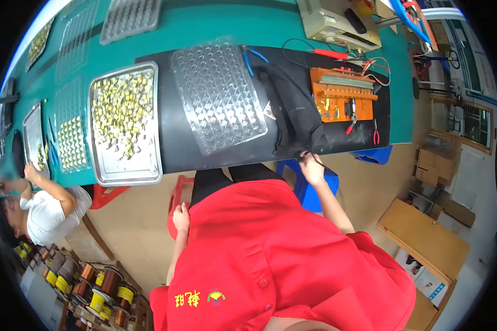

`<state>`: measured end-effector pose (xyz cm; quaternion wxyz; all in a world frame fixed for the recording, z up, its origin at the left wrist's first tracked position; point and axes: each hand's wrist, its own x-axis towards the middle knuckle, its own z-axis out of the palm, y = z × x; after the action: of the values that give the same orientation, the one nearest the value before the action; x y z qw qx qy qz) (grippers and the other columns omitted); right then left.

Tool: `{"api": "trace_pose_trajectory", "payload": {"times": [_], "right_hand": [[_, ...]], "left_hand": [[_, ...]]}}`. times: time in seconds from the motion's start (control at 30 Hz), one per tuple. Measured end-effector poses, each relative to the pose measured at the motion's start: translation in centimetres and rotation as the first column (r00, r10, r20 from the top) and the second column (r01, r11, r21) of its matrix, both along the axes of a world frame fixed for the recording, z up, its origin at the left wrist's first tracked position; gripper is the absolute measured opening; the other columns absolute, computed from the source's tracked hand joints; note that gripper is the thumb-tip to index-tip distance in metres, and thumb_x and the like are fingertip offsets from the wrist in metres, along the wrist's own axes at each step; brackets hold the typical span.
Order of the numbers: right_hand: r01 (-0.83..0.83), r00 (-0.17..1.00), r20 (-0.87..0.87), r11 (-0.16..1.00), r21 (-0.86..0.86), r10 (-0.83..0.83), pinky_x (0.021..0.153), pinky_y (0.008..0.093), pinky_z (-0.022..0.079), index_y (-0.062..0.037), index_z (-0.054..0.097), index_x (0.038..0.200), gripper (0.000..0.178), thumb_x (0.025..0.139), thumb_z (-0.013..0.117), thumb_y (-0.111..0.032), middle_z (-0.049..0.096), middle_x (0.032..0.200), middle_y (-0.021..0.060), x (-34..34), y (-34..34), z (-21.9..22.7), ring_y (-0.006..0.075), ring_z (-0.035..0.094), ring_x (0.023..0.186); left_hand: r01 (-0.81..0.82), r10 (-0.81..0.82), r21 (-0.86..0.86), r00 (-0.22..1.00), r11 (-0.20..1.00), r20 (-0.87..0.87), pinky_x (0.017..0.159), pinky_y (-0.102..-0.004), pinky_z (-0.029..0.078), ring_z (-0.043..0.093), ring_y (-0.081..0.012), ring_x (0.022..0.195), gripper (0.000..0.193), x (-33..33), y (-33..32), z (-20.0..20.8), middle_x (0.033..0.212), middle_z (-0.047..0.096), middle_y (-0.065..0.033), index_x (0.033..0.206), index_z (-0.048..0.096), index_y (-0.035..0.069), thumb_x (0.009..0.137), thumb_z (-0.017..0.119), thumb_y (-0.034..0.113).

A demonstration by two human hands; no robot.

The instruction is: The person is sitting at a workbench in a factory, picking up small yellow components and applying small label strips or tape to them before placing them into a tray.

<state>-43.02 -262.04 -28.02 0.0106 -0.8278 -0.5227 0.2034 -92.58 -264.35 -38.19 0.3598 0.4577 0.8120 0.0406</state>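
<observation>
Black cloth [297,113] lies between clear tray [218,96] and orange fixture [363,108].

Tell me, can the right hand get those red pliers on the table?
Probably yes. The red pliers lie near the front edge of the black mat, and nothing seems to stand between them and the right hand, though it may be holding something dark.

yellow characters [187,299] and emblem [216,298] on red shirt [303,243]
</observation>
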Motion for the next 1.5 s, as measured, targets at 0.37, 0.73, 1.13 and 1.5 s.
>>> {"api": "trace_pose_trajectory", "payload": {"times": [0.37, 0.73, 1.13, 1.5], "right_hand": [[-0.189, 0.805, -0.339, 0.753, 0.631, 0.487, 0.084, 0.0375, 0.042, -0.0074, 0.058, 0.095, 0.02, 0.076, 0.063, -0.011, 0.059, 0.099, 0.0088, -2.9, 16.7, 10.8, 0.0287, 0.052, 0.098], [-0.312, 0.942, -0.046, 0.919, 0.242, 0.332, 0.087, 0.0519, 0.038, -0.0175, 0.034, 0.137, 0.071, 0.076, 0.07, -0.026, 0.039, 0.132, 0.0181, -2.5, 23.7, 2.2, 0.0375, 0.045, 0.112], [-0.269, 0.926, 0.339, 0.919, 0.289, 0.165, 0.092, 0.0471, 0.034, -0.0157, 0.043, 0.129, 0.064, 0.071, 0.07, -0.016, 0.04, 0.133, 0.0145, 1.6, 21.9, -0.5, 0.0309, 0.042, 0.115], [-0.559, 0.804, -0.048, 0.782, 0.276, 0.592, 0.083, 0.0403, 0.047, -0.0026, 0.051, 0.111, 0.042, 0.07, 0.064, -0.001, 0.053, 0.111, 0.0167, -1.2, 15.2, 0.9, 0.0333, 0.051, 0.104]], "left_hand": [[0.088, -0.092, -0.054, 0.993, 0.995, -0.075, 0.063, -0.0365, 0.046, 0.059, -0.0226, 0.069, 0.03, 2.0, -1.6, 5.9, 0.076, 0.063, -0.011, 0.093, 0.058, 0.001, 0.09, 0.055, 0.031], [-0.343, -0.222, 0.348, 0.355, 0.872, 0.908, 0.062, -0.0269, 0.044, 0.052, -0.0106, 0.069, 0.024, 0.6, -8.0, 3.3, 0.073, 0.059, -0.0032, 0.096, 0.059, 0.005, 0.081, 0.064, 0.023], [-0.134, 0.125, 0.055, 0.981, 0.989, 0.148, 0.061, -0.0329, 0.047, 0.058, -0.0183, 0.064, 0.017, 6.1, -7.7, 5.8, 0.069, 0.061, -0.0098, 0.094, 0.063, 0.005, 0.084, 0.062, 0.019], [-0.316, 0.317, 0.12, 0.948, 0.941, 0.017, 0.076, -0.0378, 0.049, 0.065, -0.0289, 0.085, 0.02, 8.5, -10.0, 3.5, 0.087, 0.067, -0.0155, 0.097, 0.065, 0.007, 0.086, 0.058, 0.022]]}}
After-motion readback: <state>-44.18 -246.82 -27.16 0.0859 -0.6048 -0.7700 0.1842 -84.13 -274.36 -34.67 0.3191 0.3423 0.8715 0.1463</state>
